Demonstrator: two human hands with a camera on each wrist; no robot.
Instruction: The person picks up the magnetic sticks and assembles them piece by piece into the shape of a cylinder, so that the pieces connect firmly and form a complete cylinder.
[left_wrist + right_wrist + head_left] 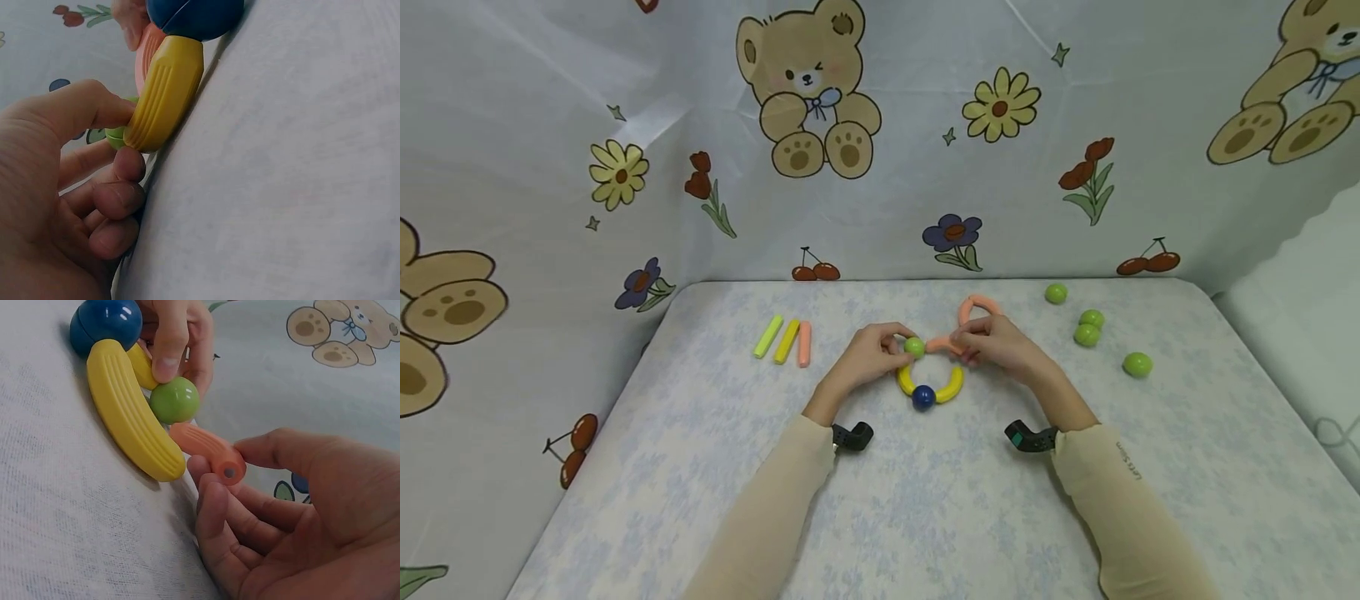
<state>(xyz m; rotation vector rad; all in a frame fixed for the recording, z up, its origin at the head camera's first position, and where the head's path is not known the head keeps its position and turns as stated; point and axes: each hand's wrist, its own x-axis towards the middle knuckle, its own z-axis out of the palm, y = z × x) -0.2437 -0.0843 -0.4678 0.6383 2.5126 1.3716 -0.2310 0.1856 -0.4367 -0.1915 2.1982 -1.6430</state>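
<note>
My left hand (pixel 872 352) pinches the joint where a green ball (pixel 914 347) meets one of two curved yellow rods (pixel 167 94). A dark blue ball (pixel 923 397) links that rod to the other curved yellow rod (pixel 128 412), together forming an arc low on the table. My right hand (pixel 996 343) pinches a short curved salmon-pink rod (pixel 209 447) between thumb and fingers. One tip of this rod points at the green ball, right beside it; its other end shows a small grey metal disc.
Behind my right hand lie curved salmon-pink rods (pixel 979 300). Several loose green balls (pixel 1137 364) are at the right. Straight rods, lime (pixel 768 337), yellow (pixel 787 342) and pink (pixel 805 343), lie at the left. A bear-print cloth (pixel 895 208) hangs behind the table (pixel 940 517).
</note>
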